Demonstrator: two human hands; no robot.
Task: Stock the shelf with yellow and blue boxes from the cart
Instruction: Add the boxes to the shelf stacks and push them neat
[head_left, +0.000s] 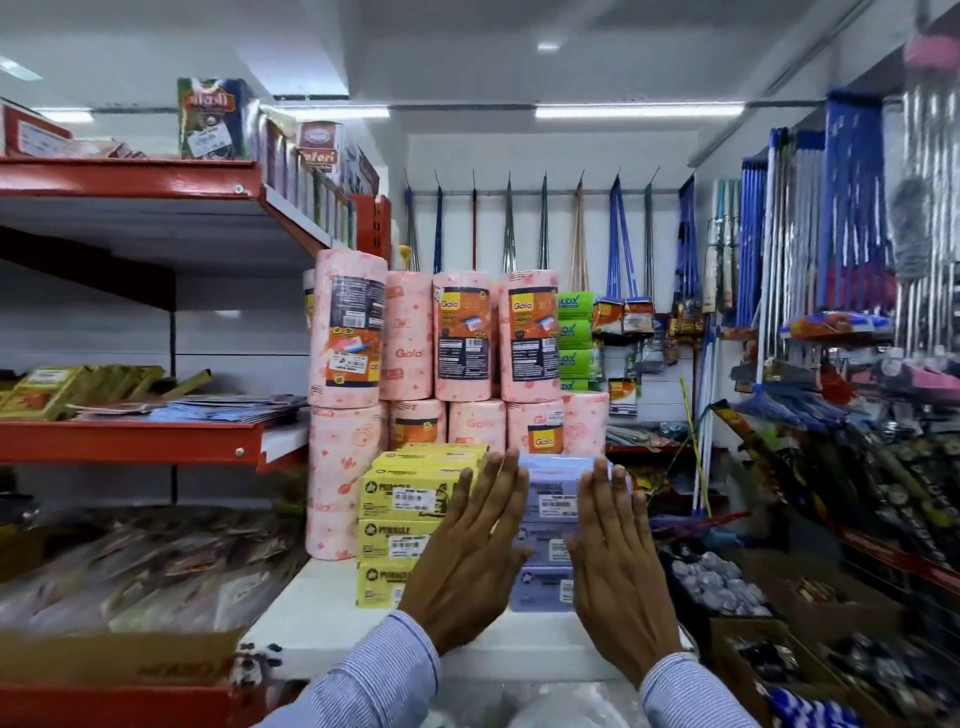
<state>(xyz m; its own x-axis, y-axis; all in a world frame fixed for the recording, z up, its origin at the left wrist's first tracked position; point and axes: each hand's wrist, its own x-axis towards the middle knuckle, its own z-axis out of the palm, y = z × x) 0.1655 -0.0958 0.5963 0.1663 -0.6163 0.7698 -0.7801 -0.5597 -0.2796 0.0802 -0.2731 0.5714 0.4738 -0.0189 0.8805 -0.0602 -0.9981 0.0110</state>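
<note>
A stack of three yellow boxes (402, 525) stands on the white shelf (317, 618), next to a stack of pale blue boxes (553, 499) on its right. My left hand (470, 551) lies flat, fingers straight, against the left side of the blue stack, between the two stacks. My right hand (615, 561) presses flat against the blue stack's right side. Both palms squeeze the blue boxes from either side. The lower blue boxes are partly hidden by my hands. The cart is out of view.
Pink Gala rolls (462, 338) are stacked right behind the boxes. Red shelves (130, 441) with packets run along the left. Brooms and mops (847, 218) hang at the back and right. A cardboard box (119, 660) sits at the lower left.
</note>
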